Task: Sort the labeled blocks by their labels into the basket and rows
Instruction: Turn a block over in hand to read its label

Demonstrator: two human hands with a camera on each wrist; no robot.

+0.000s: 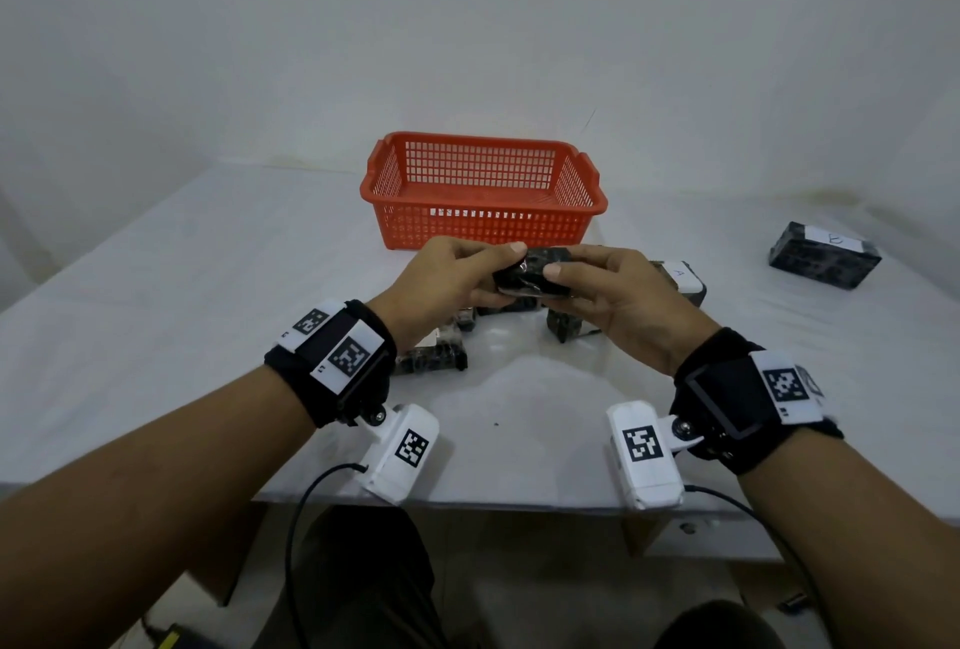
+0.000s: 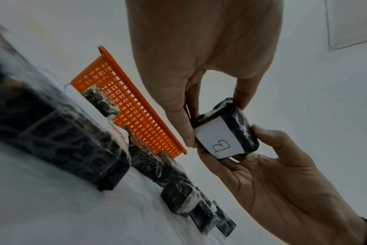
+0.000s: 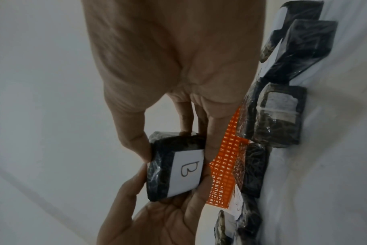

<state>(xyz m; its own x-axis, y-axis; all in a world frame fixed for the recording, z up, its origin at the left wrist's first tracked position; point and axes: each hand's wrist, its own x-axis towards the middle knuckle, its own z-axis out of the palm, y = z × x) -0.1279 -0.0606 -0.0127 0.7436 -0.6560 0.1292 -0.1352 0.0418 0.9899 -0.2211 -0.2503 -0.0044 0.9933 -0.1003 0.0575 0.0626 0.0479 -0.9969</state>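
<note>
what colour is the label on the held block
White, with a handwritten B, on the black block pinched by both hands; clearest in the left wrist view.

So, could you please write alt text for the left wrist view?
Two hands, left hand and right hand, hold a dark block whose white label reads B, above a white table with an orange basket and more wrapped blocks.

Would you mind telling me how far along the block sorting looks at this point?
Early, it seems. One block labelled B already sits apart at the far right of the table. The orange basket shows no block inside from the head view. In hand: both the left hand and right hand grip a block labelled B. Left: a cluster of blocks beneath the hands, unsorted.
</note>
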